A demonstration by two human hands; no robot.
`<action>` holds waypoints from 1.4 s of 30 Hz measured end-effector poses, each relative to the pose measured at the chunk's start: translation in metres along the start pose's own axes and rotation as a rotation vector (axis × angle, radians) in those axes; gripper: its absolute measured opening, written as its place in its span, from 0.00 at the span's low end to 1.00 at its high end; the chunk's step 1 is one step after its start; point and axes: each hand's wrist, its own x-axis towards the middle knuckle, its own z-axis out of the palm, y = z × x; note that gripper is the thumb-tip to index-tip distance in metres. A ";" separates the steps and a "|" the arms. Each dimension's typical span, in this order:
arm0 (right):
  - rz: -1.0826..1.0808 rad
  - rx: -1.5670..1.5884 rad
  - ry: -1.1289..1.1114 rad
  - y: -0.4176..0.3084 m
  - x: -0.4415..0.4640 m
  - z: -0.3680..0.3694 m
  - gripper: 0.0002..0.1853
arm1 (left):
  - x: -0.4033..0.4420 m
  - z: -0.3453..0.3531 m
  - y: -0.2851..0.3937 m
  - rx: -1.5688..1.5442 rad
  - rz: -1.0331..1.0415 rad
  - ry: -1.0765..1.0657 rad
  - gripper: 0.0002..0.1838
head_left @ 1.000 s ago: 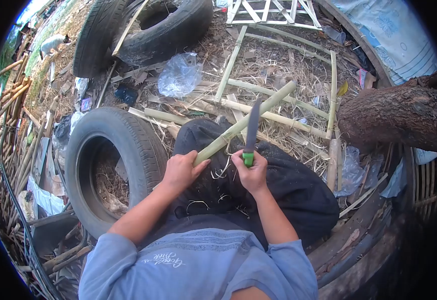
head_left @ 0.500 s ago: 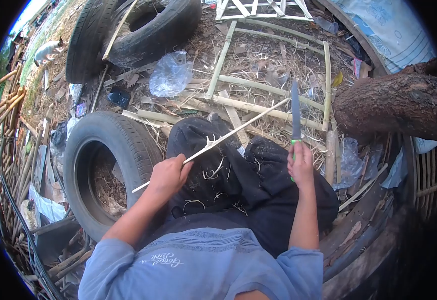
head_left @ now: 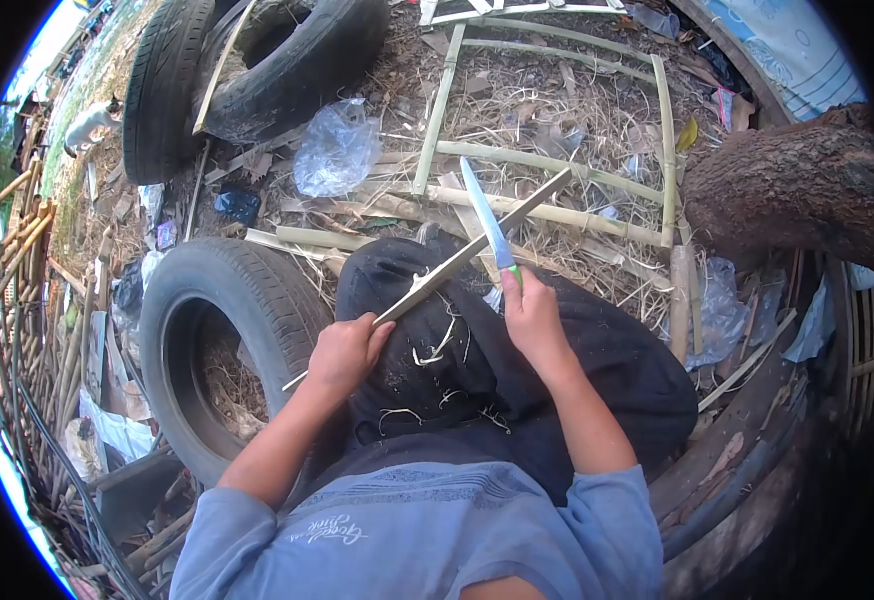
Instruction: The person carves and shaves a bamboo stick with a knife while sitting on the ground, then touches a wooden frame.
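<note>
My left hand [head_left: 345, 357] is closed around the lower part of a bamboo strip [head_left: 445, 268], which slants up to the right across my dark trousers. A knife [head_left: 489, 222] with a green handle is gripped in my right hand [head_left: 535, 318], its blade pointing up and to the left. In the view the blade crosses close to the upper half of the strip; whether they touch I cannot tell. Thin curled shavings [head_left: 439, 343] lie on my trousers below the strip.
A tyre [head_left: 169, 345] stands at my left, with more tyres [head_left: 297, 85] farther off. Ahead lies a bamboo frame [head_left: 557, 165] on ground strewn with shavings and a clear plastic bag [head_left: 337, 150]. A thick log [head_left: 787, 190] is at the right. A small animal [head_left: 92, 125] is at far left.
My right hand has brought the knife leftward to the strip, its blade now tilted left. The strip has turned in my left hand, showing a broader, darker face.
</note>
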 end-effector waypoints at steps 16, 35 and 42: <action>0.169 0.138 -0.002 0.017 0.029 -0.041 0.23 | 0.000 0.005 0.009 0.130 0.038 0.050 0.17; 0.186 0.195 0.043 0.021 0.018 -0.022 0.22 | -0.007 0.013 0.004 0.209 -0.006 0.090 0.16; 0.073 0.103 0.062 0.014 -0.005 0.011 0.20 | -0.003 0.017 -0.001 0.167 0.030 0.110 0.16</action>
